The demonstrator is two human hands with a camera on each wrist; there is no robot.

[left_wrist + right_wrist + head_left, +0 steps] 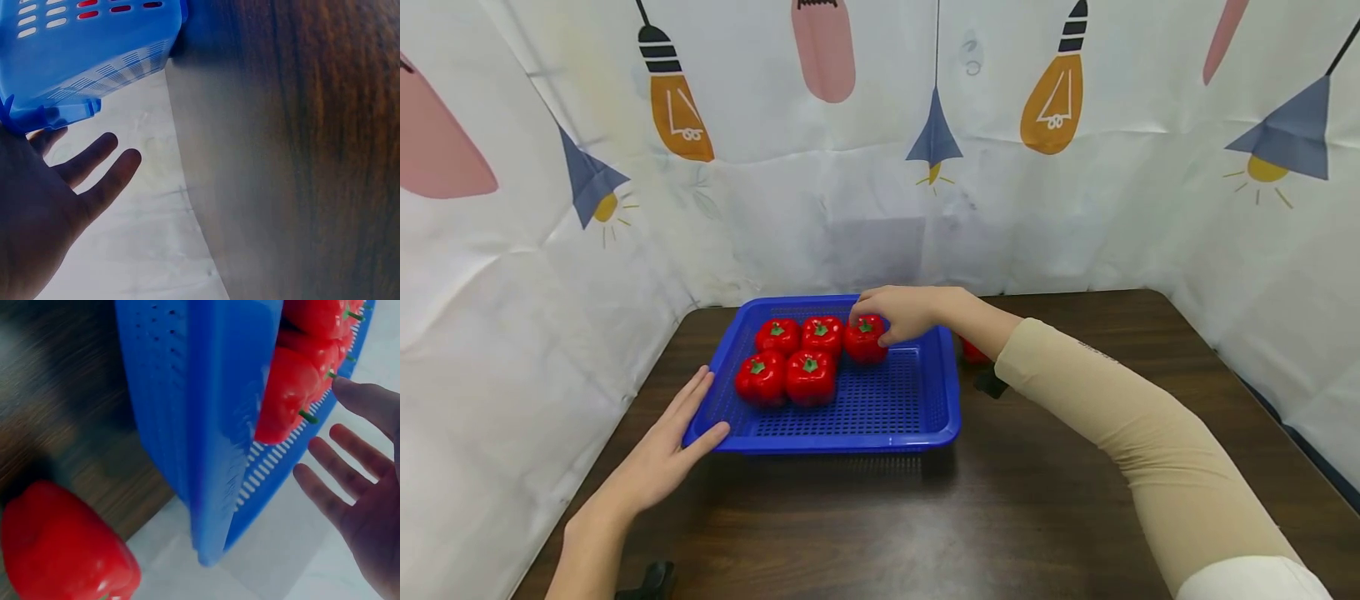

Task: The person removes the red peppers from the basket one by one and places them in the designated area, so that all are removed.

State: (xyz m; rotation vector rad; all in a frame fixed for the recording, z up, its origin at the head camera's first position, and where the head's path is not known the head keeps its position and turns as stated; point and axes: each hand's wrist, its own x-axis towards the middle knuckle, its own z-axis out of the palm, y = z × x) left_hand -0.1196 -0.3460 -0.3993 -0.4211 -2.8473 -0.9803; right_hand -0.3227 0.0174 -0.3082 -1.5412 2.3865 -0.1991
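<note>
A blue plastic basket (880, 441) with slotted walls holds several red bell peppers (810, 377) with green stems. My right hand (901, 313) is over the rightmost back pepper (867, 342), thumb and fingers spread on either side of it. In the right wrist view, the fingers (350, 478) are extended and apart, with nothing gripped between them. At the basket's left side, my left hand (658, 458) lies with straight fingers along the rim. Another red bell pepper (69, 544) sits on the table outside the basket, mostly hidden by my right forearm in the head view.
The dark wooden table (1037, 500) extends around the basket. White sheeting (760, 217) printed with lamps and bulbs hangs behind the table and along its sides. A black wrist-mounted piece (991, 383) shows under the right sleeve.
</note>
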